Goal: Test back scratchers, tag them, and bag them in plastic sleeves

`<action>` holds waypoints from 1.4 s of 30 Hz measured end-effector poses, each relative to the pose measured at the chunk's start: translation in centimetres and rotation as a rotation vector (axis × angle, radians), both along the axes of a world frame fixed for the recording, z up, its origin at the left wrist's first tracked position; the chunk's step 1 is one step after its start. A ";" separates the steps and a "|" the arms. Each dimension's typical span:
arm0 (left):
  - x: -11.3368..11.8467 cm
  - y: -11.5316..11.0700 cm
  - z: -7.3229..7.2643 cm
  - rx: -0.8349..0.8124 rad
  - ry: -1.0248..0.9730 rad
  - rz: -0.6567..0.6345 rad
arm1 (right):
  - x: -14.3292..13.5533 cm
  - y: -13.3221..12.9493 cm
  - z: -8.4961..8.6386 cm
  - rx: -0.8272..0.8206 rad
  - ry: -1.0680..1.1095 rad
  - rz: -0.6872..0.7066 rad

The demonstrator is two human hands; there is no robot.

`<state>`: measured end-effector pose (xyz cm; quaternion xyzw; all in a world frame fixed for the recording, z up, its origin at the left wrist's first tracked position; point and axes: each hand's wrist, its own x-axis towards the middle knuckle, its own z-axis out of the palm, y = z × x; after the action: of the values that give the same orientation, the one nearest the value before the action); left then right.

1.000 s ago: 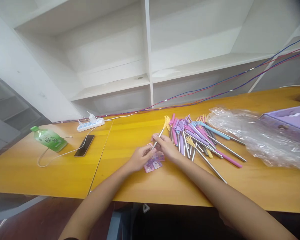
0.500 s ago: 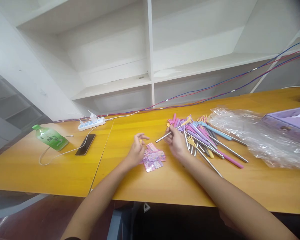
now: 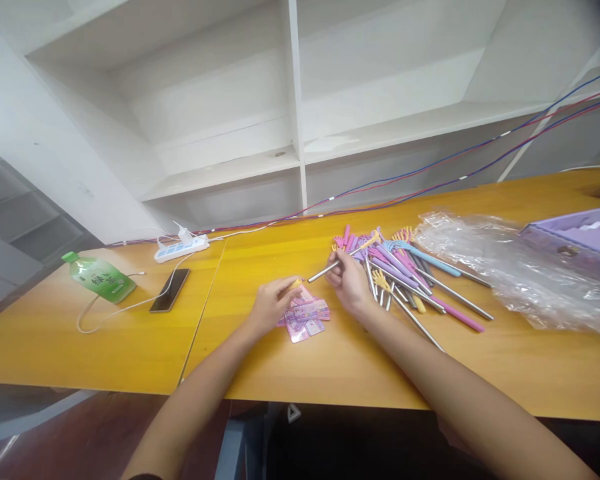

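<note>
My right hand point(image 3: 349, 280) is closed around the metal rod of a back scratcher point(image 3: 320, 272). Its yellow hand-shaped head point(image 3: 371, 240) points away to the upper right, and the bare rod end points at my left hand point(image 3: 274, 303). The fingers of that left hand pinch a small yellow piece point(image 3: 297, 283), mostly covered by them, a short gap from the rod end. Pink printed cards point(image 3: 305, 320) lie in a loose pile below and between my hands. Beside my right hand is a heap of back scratchers point(image 3: 405, 267) in purple, pink, blue and yellow.
Crumpled clear plastic point(image 3: 510, 273) and a purple box point(image 3: 570, 230) lie to the right. On the left are a green bottle point(image 3: 100, 277), a phone point(image 3: 170, 291) and a white power strip point(image 3: 181, 247). Cables point(image 3: 380, 193) run along the shelf's foot.
My left hand has turned and moved right, bringing the yellow piece closer to the rod end. The right hand keeps its grip on the back scratcher, almost still.
</note>
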<state>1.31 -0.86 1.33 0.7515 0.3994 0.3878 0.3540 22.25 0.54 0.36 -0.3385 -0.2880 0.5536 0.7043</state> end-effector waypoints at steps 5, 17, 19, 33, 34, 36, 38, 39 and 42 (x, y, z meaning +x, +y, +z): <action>-0.1 0.2 -0.4 0.102 0.010 -0.014 | -0.1 -0.2 0.2 0.015 -0.056 -0.003; -0.2 0.3 -0.8 0.057 -0.054 0.032 | -0.1 -0.3 0.1 0.087 -0.338 -0.033; -0.2 0.3 -0.8 0.054 -0.030 0.017 | -0.1 -0.3 0.0 0.087 -0.345 -0.023; -0.2 0.1 -1.3 0.064 -0.030 0.003 | 0.2 -0.4 0.0 0.165 -0.382 0.109; -0.2 0.1 -1.2 0.080 -0.012 0.005 | 0.2 -0.5 0.1 0.173 -0.381 0.121; -0.2 0.2 -1.2 0.122 0.047 0.003 | 0.2 -0.6 0.2 0.185 -0.382 0.137; -0.2 0.2 -1.2 0.172 0.099 -0.001 | 0.2 -0.7 0.4 0.189 -0.391 0.146; -0.2 0.2 -1.2 0.195 0.115 -0.003 | 0.2 -0.7 0.4 0.190 -0.399 0.149; -0.2 0.0 -1.1 0.244 0.143 -0.001 | 0.2 -0.7 0.3 0.195 -0.414 0.156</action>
<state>1.14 -0.86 0.21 0.8148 0.3731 0.3790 0.2307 22.46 -0.17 0.68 -0.3522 -0.5036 0.4946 0.6146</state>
